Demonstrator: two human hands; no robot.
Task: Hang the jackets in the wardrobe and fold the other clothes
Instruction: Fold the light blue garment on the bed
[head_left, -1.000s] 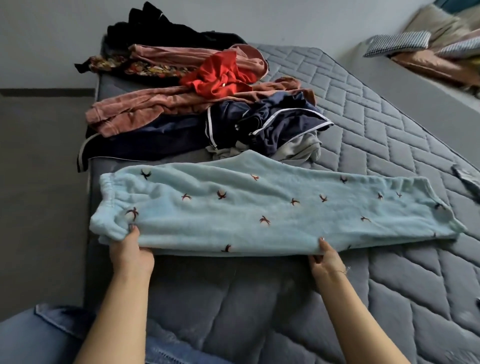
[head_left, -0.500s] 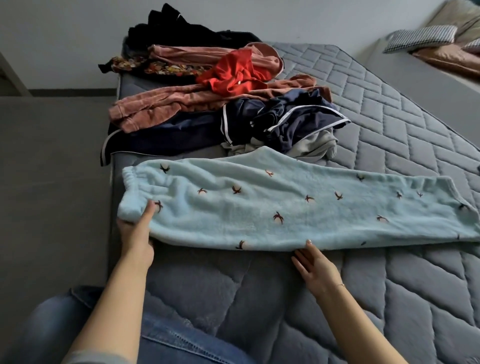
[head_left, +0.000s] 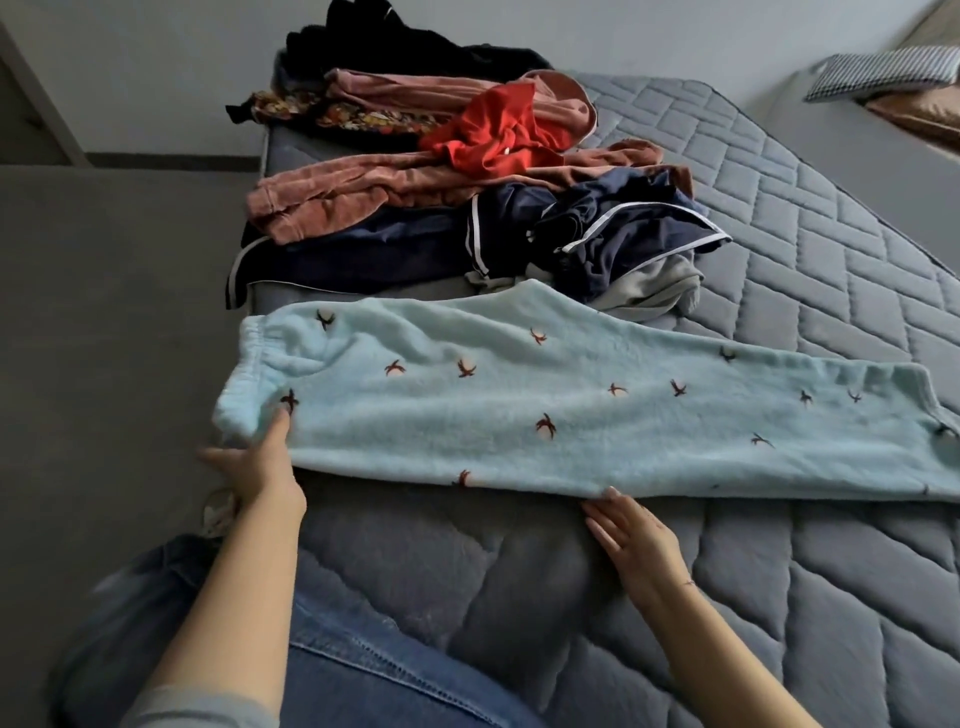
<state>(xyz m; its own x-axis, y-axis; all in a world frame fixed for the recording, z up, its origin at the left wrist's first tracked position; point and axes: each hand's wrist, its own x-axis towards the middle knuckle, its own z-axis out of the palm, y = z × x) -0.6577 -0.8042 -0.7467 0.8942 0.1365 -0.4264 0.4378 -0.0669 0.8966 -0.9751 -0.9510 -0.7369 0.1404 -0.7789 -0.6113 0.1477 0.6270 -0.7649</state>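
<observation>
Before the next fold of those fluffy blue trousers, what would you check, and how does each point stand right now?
1. Light blue trousers laid flat along the mattress: ok.
2. Legs stacked evenly on each other: cannot tell, only the top layer shows.
3. Left hand at the waistband end, a fingertip on the fabric: ok.
4. Right hand holding the near edge: not ok, its fingers lie straight at the hem, gripping nothing.
5. Cuff end fully in sight: not ok, it runs off the right edge of the view.
6. Pile of unfolded clothes away from the trousers: not ok, the far edge of the trousers touches it.
</observation>
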